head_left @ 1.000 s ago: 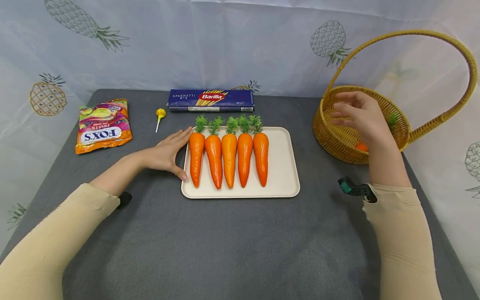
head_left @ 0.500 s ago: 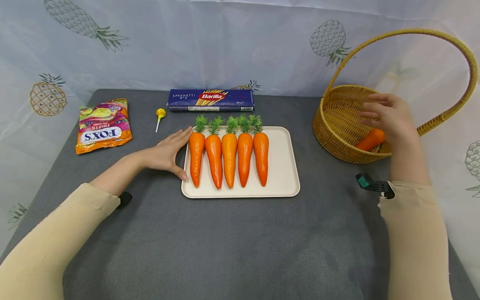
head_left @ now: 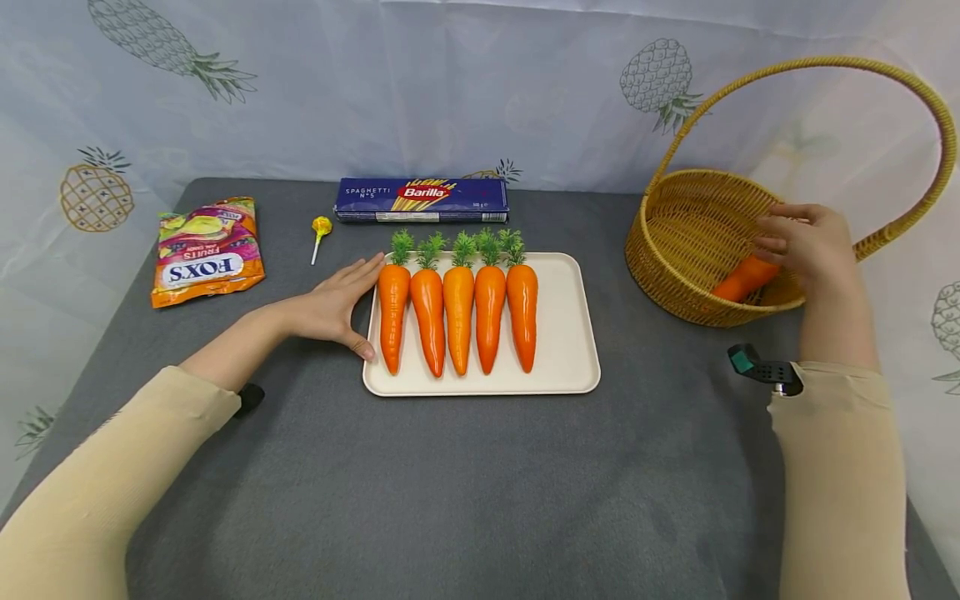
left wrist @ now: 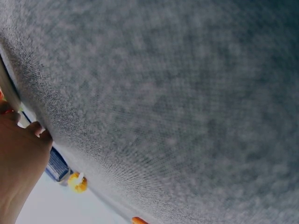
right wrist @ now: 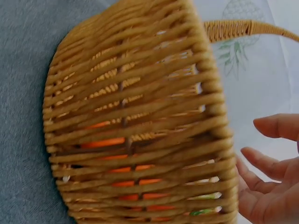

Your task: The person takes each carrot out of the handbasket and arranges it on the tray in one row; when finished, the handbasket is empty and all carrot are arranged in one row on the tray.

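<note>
Several orange carrots (head_left: 459, 321) with green tops lie side by side on a cream rectangular tray (head_left: 566, 350). At the tray's left rim rests my left hand (head_left: 330, 308), fingers spread, the thumb lower along the edge. Another carrot (head_left: 742, 279) lies inside a wicker basket (head_left: 667, 287) at the right; its leafy end is hidden behind my right hand. That right hand (head_left: 816, 243) hovers over the basket's right side with loosely bent fingers. In the right wrist view, the right hand (right wrist: 273, 182) is at the basket's rim, and nothing shows between its fingers.
A blue spaghetti box (head_left: 422, 202) lies behind the tray. Left of it are a yellow lollipop (head_left: 321, 229) and a candy bag (head_left: 208, 250). The basket's tall handle (head_left: 877, 68) arches up at the right. A pineapple-print cloth (head_left: 450, 92) hangs behind.
My right hand has moved right and slightly nearer from the basket's middle, exposing more of the carrot inside while covering its green top. The left hand and tray have stayed put.
</note>
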### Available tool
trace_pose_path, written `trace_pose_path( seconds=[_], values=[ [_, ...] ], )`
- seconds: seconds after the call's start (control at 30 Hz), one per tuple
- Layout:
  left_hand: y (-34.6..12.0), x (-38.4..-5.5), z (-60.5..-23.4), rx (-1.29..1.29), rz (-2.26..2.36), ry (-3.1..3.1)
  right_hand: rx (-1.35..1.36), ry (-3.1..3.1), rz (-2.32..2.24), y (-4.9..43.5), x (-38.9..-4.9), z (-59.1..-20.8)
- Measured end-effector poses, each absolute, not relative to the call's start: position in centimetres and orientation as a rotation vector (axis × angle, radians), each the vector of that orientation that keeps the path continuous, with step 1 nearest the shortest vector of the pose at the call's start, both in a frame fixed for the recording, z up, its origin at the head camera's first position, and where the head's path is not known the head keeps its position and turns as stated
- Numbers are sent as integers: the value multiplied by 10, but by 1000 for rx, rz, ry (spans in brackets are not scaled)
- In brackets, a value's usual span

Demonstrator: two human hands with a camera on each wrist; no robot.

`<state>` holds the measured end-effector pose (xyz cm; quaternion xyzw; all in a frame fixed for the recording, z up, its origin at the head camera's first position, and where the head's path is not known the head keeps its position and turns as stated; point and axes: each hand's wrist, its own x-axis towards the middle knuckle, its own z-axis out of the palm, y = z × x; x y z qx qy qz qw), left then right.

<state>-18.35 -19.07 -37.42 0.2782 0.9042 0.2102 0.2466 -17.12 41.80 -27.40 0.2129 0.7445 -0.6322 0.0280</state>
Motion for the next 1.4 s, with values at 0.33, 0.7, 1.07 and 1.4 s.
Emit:
trace_pose_path(
  seconds=[0.33, 0.7, 1.07, 1.4],
  values=[
    [-190, -184, -374, 756, 569, 2469, 712, 2593, -1420, 427, -170, -284],
    [-190, -183, -373, 752, 569, 2466, 687, 2719, -1106, 428, -172, -295],
    [-190, -183, -373, 746, 560, 2471, 662, 2818, -917, 426, -175, -305],
    [-190, -183, -374, 738, 563, 2472, 649, 2801, -823, 423, -178, -317]
  ],
)
